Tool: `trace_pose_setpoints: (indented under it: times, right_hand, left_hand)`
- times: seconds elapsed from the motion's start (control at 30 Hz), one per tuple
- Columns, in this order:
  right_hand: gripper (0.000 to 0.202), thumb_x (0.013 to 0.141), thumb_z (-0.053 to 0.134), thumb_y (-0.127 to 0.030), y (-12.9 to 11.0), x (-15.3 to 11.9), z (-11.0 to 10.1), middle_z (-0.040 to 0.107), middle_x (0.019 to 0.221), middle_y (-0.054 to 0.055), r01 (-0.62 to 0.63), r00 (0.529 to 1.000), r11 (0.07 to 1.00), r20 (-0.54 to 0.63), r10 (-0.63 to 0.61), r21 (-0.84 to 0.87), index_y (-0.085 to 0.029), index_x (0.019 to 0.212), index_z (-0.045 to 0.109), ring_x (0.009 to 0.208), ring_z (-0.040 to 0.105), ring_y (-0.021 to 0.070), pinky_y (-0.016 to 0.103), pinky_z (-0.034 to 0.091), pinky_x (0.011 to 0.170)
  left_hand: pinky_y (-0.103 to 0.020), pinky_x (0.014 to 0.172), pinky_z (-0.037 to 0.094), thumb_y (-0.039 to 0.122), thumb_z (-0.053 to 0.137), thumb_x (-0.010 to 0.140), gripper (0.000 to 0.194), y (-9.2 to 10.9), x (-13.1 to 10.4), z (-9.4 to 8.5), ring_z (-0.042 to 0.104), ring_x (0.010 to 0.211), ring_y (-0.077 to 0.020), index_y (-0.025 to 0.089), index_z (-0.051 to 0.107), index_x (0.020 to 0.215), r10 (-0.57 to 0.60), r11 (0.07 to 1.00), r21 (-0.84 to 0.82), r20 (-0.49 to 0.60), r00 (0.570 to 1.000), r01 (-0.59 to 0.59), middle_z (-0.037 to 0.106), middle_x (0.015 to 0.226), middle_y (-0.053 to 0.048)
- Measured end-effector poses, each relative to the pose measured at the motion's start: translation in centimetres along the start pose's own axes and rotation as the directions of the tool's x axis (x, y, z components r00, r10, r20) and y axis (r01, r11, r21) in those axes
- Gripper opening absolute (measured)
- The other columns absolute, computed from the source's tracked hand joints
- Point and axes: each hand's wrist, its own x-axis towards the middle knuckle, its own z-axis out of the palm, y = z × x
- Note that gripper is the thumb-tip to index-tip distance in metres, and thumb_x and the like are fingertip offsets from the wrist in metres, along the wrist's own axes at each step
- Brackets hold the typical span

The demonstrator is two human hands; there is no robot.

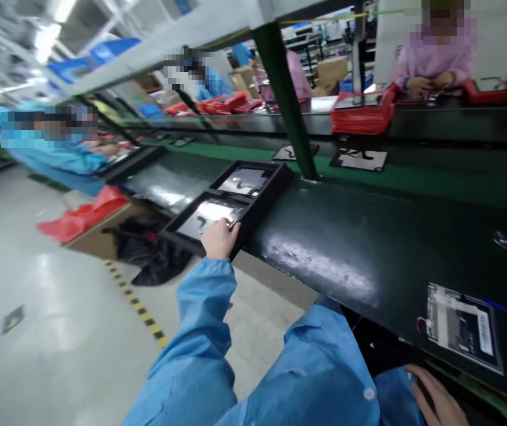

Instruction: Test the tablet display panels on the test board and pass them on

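My left hand (pixel 220 238) reaches to a black tray (pixel 260 214) on the dark green bench, its fingers at the edge of a flat silver panel (pixel 206 218) in the near compartment. Whether the fingers grip that panel is hard to make out. A second silver panel (pixel 244 181) lies in the far compartment. My right hand (pixel 439 397) is low at the bottom right, below the bench edge, fingers extended and holding nothing visible. Nearest to it on the bench is a flat device with a white label (pixel 464 327).
A green post (pixel 286 100) rises behind the tray. More panels (pixel 359 158) lie on the green strip. Red packs (pixel 363 112) are stacked across the bench, near a person in pink (pixel 439 50). A box with red plastic (pixel 87 216) stands on the floor at left.
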Motion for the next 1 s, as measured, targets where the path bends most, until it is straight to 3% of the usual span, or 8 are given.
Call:
trace_pose_setpoints:
  times: [0.1,0.17,0.3,0.43,0.5,0.6,0.77,1.0]
  right_hand:
    - [0.046,0.094,0.044,-0.054,-2.9,2.7,-1.1,0.07,0.129,0.001,0.069,0.984,0.998,0.163,-0.069,0.006,-0.033,0.122,0.074,0.119,0.068,0.0277,0.031,0.061,0.096]
    - [0.044,0.095,0.044,-0.051,-5.6,3.8,-1.4,0.071,0.128,0.002,0.105,0.977,0.994,0.188,-0.101,-0.008,-0.031,0.121,0.074,0.118,0.069,0.0272,0.031,0.061,0.096]
    - [0.037,0.097,0.047,-0.042,-10.7,5.0,-1.4,0.072,0.127,0.004,0.253,0.948,0.967,0.2,-0.247,-0.008,-0.027,0.117,0.075,0.118,0.069,0.0228,0.028,0.057,0.099]
    - [0.032,0.099,0.049,-0.038,-13.4,5.4,-1.3,0.074,0.123,0.005,0.347,0.913,0.938,0.228,-0.337,-0.002,-0.027,0.117,0.073,0.117,0.07,0.0187,0.022,0.057,0.096]
    - [0.032,0.099,0.049,-0.037,-13.9,5.4,-1.5,0.074,0.123,0.004,0.348,0.912,0.938,0.23,-0.338,-0.001,-0.027,0.118,0.073,0.116,0.07,0.0177,0.021,0.056,0.097]
    - [0.032,0.1,0.047,-0.038,-14.2,5.3,-1.8,0.073,0.124,0.004,0.289,0.936,0.957,0.215,-0.278,-0.02,-0.029,0.118,0.072,0.117,0.069,0.0184,0.024,0.057,0.097]
    - [0.034,0.101,0.045,-0.041,-15.0,5.4,-2.4,0.071,0.129,0.004,0.213,0.953,0.977,0.222,-0.205,-0.011,-0.03,0.121,0.07,0.122,0.067,0.0205,0.033,0.055,0.104]
    - [0.035,0.103,0.042,-0.041,-15.9,5.3,-3.0,0.069,0.129,0.005,0.206,0.941,0.977,0.262,-0.212,0.052,-0.029,0.121,0.069,0.124,0.064,0.02,0.036,0.052,0.108]
  left_hand:
    - [-0.039,0.073,0.048,0.048,0.05,0.09,0.037,-2.3,1.0,0.1,0.068,0.093,-0.0361,0.016,0.067,0.096,0.069,0.998,-0.011,0.123,0.99,-0.068,0.073,0.096,-0.018]
    - [-0.034,0.068,0.043,0.05,0.056,0.084,0.03,-3.1,1.7,0.1,0.067,0.085,-0.0316,0.02,0.063,0.085,0.163,0.987,-0.031,0.171,0.972,-0.16,0.071,0.085,-0.012]
    - [-0.031,0.061,0.033,0.05,0.059,0.075,0.033,-3.6,3.6,-0.6,0.055,0.064,-0.0214,0.024,0.044,0.062,0.327,0.944,-0.119,0.225,0.918,-0.308,0.053,0.06,-0.002]
    - [-0.029,0.059,0.032,0.052,0.05,0.076,0.039,-3.5,3.3,-1.9,0.041,0.056,-0.0148,0.024,0.03,0.058,0.413,0.901,-0.237,0.208,0.886,-0.364,0.038,0.053,0.003]
    - [-0.028,0.059,0.031,0.055,0.046,0.077,0.041,-3.2,1.5,-2.6,0.039,0.055,-0.0138,0.024,0.029,0.058,0.44,0.881,-0.282,0.19,0.878,-0.38,0.035,0.054,0.004]
    - [-0.028,0.058,0.03,0.058,0.044,0.079,0.042,-1.7,-3.3,-3.4,0.038,0.054,-0.0134,0.024,0.031,0.058,0.482,0.847,-0.346,0.182,0.857,-0.404,0.035,0.053,0.004]
    - [-0.028,0.057,0.027,0.051,0.041,0.087,0.038,3.6,-12.1,-4.3,0.042,0.051,-0.014,0.023,0.032,0.062,0.574,0.785,-0.439,0.253,0.778,-0.437,0.041,0.054,0.003]
    - [-0.029,0.056,0.026,0.035,0.044,0.089,0.03,10.2,-17.7,-3.3,0.051,0.055,-0.0165,0.024,0.029,0.065,0.687,0.691,-0.494,0.223,0.691,-0.528,0.05,0.058,0.001]
